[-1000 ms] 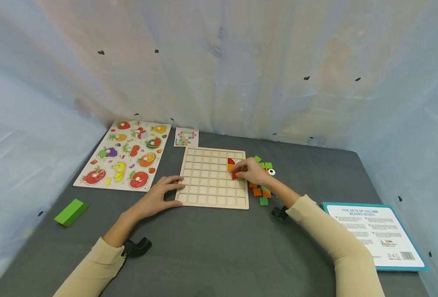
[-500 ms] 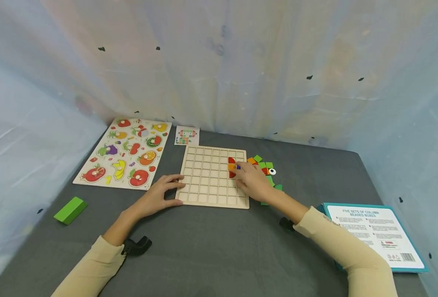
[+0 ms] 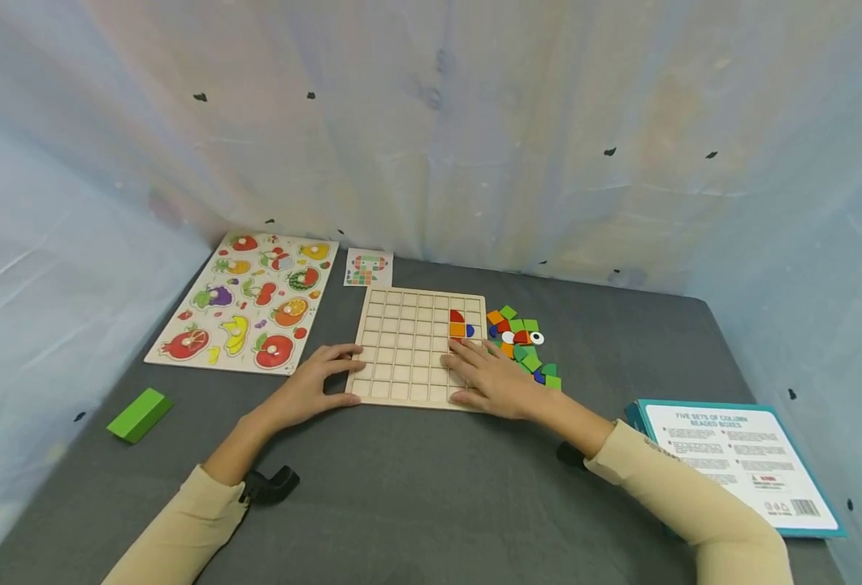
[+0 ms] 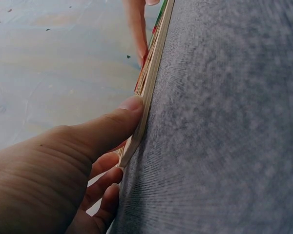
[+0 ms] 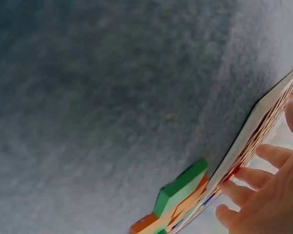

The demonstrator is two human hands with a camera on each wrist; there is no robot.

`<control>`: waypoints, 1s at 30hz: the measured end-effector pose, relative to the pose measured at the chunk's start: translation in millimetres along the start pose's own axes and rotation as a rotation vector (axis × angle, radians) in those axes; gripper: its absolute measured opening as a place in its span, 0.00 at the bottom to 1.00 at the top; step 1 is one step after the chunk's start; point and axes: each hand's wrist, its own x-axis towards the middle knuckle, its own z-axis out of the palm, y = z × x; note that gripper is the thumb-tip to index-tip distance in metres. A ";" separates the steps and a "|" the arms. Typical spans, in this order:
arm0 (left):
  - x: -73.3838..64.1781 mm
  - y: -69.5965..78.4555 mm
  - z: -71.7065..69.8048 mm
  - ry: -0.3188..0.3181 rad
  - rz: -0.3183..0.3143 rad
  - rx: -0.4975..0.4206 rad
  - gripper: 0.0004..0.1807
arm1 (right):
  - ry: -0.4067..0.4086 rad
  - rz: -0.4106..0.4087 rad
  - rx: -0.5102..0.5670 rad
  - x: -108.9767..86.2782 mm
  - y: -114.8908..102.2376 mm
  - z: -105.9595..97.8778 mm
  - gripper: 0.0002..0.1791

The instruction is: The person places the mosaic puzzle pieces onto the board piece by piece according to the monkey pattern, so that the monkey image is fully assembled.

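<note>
A wooden grid board (image 3: 401,357) lies on the dark table. My left hand (image 3: 317,382) holds its left edge; in the left wrist view the thumb (image 4: 129,108) presses the rim while the fingers curl at the adjoining side. Over the board's lower right part, my right hand (image 3: 500,380) has its fingers spread, with fingertips near or touching a partly hidden red tile (image 3: 456,340). Just above sit an orange square tile (image 3: 456,329), a blue rounded tile (image 3: 470,331) and a red curved tile (image 3: 456,315). The right palm hides several cells.
Loose coloured tiles (image 3: 529,358) lie right of the board. A small pattern card (image 3: 368,267) and a fruit puzzle board (image 3: 244,305) lie behind and left. There is a green block (image 3: 140,415) at far left and a teal-edged box (image 3: 745,467) at right.
The right hand set down a red tile, then a blue one beside the orange square. It has now shifted toward the near side with fingers spread. The left hand stays put.
</note>
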 end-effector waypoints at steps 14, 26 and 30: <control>1.2 1.9 0.5 -0.009 -0.008 -0.013 0.32 | 0.070 0.050 0.021 -5.4 6.0 -8.5 0.28; -0.1 1.5 -0.2 0.001 -0.017 -0.005 0.32 | 0.274 0.458 0.315 -31.5 82.2 -36.5 0.15; -0.9 1.7 0.0 -0.005 -0.017 -0.004 0.32 | 0.235 0.516 0.387 -35.1 93.4 -37.0 0.17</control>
